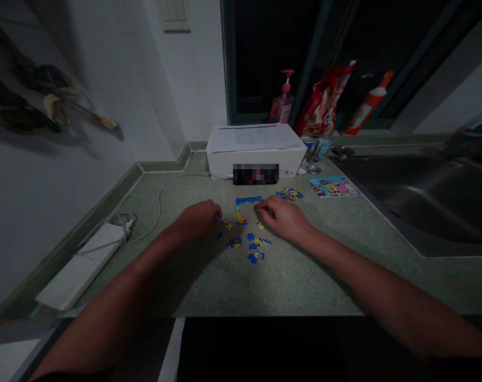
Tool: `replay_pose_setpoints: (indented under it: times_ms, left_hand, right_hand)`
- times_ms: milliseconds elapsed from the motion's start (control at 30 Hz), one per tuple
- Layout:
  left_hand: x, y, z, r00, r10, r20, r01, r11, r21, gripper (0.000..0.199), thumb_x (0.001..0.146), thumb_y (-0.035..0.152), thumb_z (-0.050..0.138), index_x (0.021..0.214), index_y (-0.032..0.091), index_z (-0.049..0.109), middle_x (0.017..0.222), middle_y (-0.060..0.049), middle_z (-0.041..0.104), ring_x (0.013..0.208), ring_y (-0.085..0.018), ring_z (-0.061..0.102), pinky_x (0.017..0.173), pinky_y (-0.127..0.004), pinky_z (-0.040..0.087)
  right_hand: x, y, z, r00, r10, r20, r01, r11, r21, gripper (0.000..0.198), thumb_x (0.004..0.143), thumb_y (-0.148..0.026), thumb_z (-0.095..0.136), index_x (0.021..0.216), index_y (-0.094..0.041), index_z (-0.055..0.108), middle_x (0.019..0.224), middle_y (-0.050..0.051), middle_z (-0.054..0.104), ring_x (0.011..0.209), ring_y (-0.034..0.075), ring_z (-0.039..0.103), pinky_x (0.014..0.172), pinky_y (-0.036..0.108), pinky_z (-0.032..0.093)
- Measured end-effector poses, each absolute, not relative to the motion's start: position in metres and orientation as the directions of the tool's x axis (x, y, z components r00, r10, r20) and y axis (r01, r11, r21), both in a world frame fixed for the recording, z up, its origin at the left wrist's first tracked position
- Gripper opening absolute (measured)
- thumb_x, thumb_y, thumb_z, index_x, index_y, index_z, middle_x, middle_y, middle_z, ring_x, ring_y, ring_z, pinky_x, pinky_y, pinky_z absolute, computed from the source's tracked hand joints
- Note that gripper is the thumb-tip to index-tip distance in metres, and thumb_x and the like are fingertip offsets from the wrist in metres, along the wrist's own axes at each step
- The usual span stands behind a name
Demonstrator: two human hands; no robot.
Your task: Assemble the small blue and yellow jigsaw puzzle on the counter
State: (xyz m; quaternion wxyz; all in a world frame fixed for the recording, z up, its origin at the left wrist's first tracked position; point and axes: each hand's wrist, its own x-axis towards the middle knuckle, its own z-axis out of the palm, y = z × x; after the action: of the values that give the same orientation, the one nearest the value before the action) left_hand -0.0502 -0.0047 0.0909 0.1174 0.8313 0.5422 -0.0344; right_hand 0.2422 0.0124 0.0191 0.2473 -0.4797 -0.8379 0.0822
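A partly joined jigsaw puzzle [241, 213] with a blue border lies on the counter between my hands. On its left, my left hand [199, 218] is closed, with its fingertips on a blue puzzle piece [217, 217]. My right hand [286, 215] rests at the puzzle's right side, fingers curled together near the top border; what they pinch, if anything, is hidden. Several loose puzzle pieces [255, 257] lie scattered nearer to me. Behind my right hand sits a small pile of puzzle pieces [290, 194].
A phone [255, 175] leans against a white box [256, 143] with papers on top. At right are a colourful picture card [333, 187], cans [321, 151] and a metal sink [423, 196]. A white power strip [81, 265] and its cable [160, 204] lie on the left.
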Motion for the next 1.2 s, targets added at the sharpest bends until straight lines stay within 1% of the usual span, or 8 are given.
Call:
replay_pose_setpoints:
  times_ms: [100, 300, 467, 633, 733, 933, 1100, 1200]
  left_hand:
    - [-0.051, -0.002, 0.087, 0.382, 0.903, -0.197, 0.923, -0.365, 0.117, 0.034, 0.104, 0.023, 0.051, 0.121, 0.023, 0.080, 0.129, -0.014, 0.079, 0.116, -0.032, 0.075, 0.099, -0.045, 0.057]
    - [-0.050, -0.002, 0.087, 0.378, 0.902, -0.208, 0.925, -0.361, 0.115, 0.032, 0.103, 0.025, 0.051, 0.117, 0.028, 0.080, 0.129, -0.012, 0.080, 0.118, -0.032, 0.075, 0.101, -0.047, 0.058]
    - [-0.050, -0.006, 0.092, 0.394, 0.900, -0.186, 0.916, -0.369, 0.156, 0.032, 0.106, 0.030, 0.047, 0.114, 0.032, 0.078, 0.128, -0.010, 0.080, 0.118, -0.031, 0.074, 0.103, -0.048, 0.058]
    - [-0.049, -0.006, 0.092, 0.376, 0.907, -0.191, 0.922, -0.345, 0.178, 0.035, 0.105, 0.026, 0.048, 0.115, 0.032, 0.080, 0.128, -0.010, 0.080, 0.117, -0.033, 0.073, 0.103, -0.051, 0.057]
    - [-0.048, -0.006, 0.094, 0.355, 0.912, -0.203, 0.930, -0.324, 0.174, 0.034, 0.105, 0.026, 0.049, 0.115, 0.033, 0.081, 0.127, -0.009, 0.080, 0.116, -0.033, 0.072, 0.104, -0.051, 0.056]
    - [-0.048, -0.007, 0.092, 0.350, 0.915, -0.201, 0.934, -0.323, 0.155, 0.034, 0.108, 0.029, 0.048, 0.116, 0.032, 0.081, 0.128, -0.008, 0.080, 0.117, -0.031, 0.071, 0.103, -0.045, 0.055]
    - [-0.047, -0.003, 0.087, 0.354, 0.912, -0.208, 0.935, -0.338, 0.110, 0.035, 0.106, 0.027, 0.051, 0.120, 0.025, 0.082, 0.128, -0.014, 0.079, 0.115, -0.035, 0.073, 0.099, -0.047, 0.057]
    - [-0.046, -0.004, 0.088, 0.354, 0.912, -0.207, 0.935, -0.336, 0.116, 0.034, 0.106, 0.025, 0.051, 0.119, 0.027, 0.082, 0.128, -0.012, 0.079, 0.118, -0.034, 0.073, 0.101, -0.047, 0.056]
  right_hand:
    - [0.242, 0.011, 0.022, -0.497, 0.821, 0.282, 0.733, 0.571, -0.370, 0.024, 0.107, -0.023, 0.056, 0.107, -0.022, 0.080, 0.109, 0.012, 0.079, 0.101, 0.027, 0.074, 0.085, 0.039, 0.054]
    - [0.240, 0.003, 0.032, -0.655, 0.730, 0.195, 0.625, 0.669, -0.402, 0.022, 0.107, -0.022, 0.059, 0.108, -0.027, 0.080, 0.110, 0.007, 0.078, 0.098, 0.023, 0.074, 0.081, 0.036, 0.053]
    - [0.238, -0.005, 0.040, -0.729, 0.669, 0.145, 0.546, 0.697, -0.465, 0.018, 0.099, -0.022, 0.068, 0.102, -0.032, 0.083, 0.104, 0.004, 0.079, 0.093, 0.022, 0.074, 0.077, 0.036, 0.053]
    - [0.238, -0.010, 0.042, -0.790, 0.603, 0.112, 0.479, 0.721, -0.500, 0.023, 0.096, -0.019, 0.071, 0.104, -0.033, 0.086, 0.106, 0.002, 0.080, 0.094, 0.021, 0.075, 0.079, 0.035, 0.053]
    - [0.237, -0.012, 0.041, -0.812, 0.575, 0.102, 0.459, 0.737, -0.496, 0.027, 0.094, -0.016, 0.071, 0.110, -0.033, 0.087, 0.107, 0.002, 0.081, 0.094, 0.021, 0.076, 0.080, 0.035, 0.053]
    - [0.237, -0.015, 0.043, -0.811, 0.579, 0.085, 0.461, 0.722, -0.516, 0.033, 0.090, -0.015, 0.076, 0.113, -0.035, 0.087, 0.108, 0.001, 0.082, 0.094, 0.022, 0.076, 0.081, 0.036, 0.055]
    - [0.237, -0.017, 0.048, -0.822, 0.564, 0.074, 0.452, 0.728, -0.516, 0.028, 0.089, -0.018, 0.082, 0.112, -0.034, 0.086, 0.110, 0.002, 0.082, 0.095, 0.023, 0.077, 0.080, 0.035, 0.054]
    - [0.235, -0.018, 0.050, -0.823, 0.564, 0.066, 0.462, 0.734, -0.498, 0.024, 0.090, -0.017, 0.082, 0.109, -0.031, 0.085, 0.109, 0.002, 0.082, 0.094, 0.023, 0.077, 0.078, 0.035, 0.053]
